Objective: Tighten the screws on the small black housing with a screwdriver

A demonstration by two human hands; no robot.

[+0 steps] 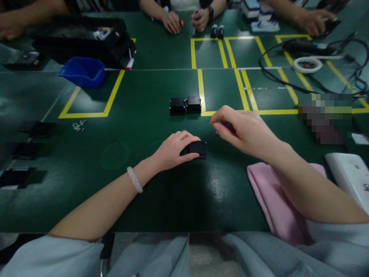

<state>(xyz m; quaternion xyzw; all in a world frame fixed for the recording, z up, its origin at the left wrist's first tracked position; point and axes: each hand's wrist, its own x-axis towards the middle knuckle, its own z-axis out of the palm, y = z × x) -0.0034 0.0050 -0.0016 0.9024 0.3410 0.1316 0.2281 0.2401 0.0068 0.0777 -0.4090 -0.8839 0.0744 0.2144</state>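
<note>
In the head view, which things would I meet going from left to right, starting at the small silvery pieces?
Small silvery pieces, white bracelet, left hand, black block, thin tool, right hand, white object.

Two black boxes (193,104) block ahead, leaving passage leftward.

A black box (197,148) is held on the green table (161,200) between the thumb and fingers of the left hand (175,149). A thin tool (211,136), probably a screwdriver with its handle mostly hidden, is gripped by the right hand (240,129), its tip set at the box's right edge. Two similar boxes (177,106) are placed side by side just beyond. Small metal parts (78,125) are scattered to the left, nearer than a blue bin (83,73). A pink cloth (265,184) is partly covered by the right forearm (300,181).
</note>
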